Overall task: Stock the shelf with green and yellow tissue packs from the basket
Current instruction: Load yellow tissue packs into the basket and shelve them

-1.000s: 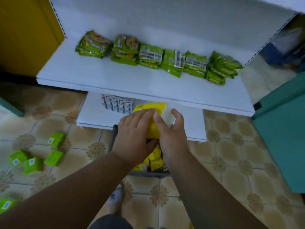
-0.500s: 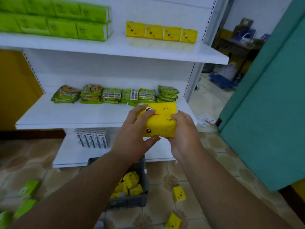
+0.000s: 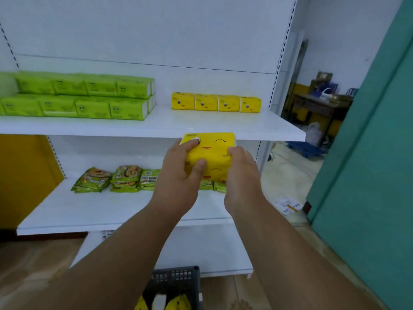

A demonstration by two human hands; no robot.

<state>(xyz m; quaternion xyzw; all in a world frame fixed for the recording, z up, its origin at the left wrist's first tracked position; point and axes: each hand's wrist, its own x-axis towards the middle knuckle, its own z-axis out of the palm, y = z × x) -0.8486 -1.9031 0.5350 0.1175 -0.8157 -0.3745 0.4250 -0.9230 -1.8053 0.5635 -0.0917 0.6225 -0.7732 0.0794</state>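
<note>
Yellow tissue pack (image 3: 211, 156) gripped from both sides, left hand (image 3: 178, 173) with fingers over its front and thumb below, right hand (image 3: 242, 173) curled round its right edge. Held in the air just under the front edge of the upper shelf (image 3: 223, 128). On that shelf, four yellow packs (image 3: 216, 102) in a row, green packs (image 3: 78, 97) stacked to their left. Down at the floor, dark basket (image 3: 176, 280) with more yellow packs inside.
</note>
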